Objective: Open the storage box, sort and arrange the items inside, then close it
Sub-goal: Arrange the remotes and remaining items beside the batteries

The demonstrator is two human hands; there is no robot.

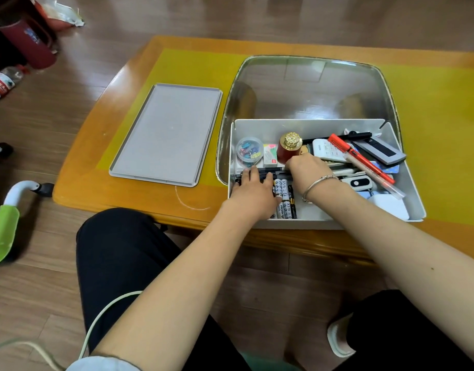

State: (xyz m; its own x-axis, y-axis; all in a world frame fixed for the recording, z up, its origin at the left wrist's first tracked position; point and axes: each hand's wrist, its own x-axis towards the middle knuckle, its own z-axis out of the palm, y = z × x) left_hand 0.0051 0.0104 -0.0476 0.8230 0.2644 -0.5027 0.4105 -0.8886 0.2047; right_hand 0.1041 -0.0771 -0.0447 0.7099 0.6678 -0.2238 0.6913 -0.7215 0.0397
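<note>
Left hand (pixel 253 192) on batteries (pixel 283 195) | batteries lengthwise toward person | box (pixel 327 125) open

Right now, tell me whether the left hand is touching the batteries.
Touching. The head view shows the left hand lying flat on the batteries in the storage box, covering their left part.

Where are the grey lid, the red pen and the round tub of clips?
grey lid (pixel 166 135): head view, middle of its flat panel.
red pen (pixel 360 158): head view, middle of its barrel.
round tub of clips (pixel 249 150): head view, its clear top.
</note>
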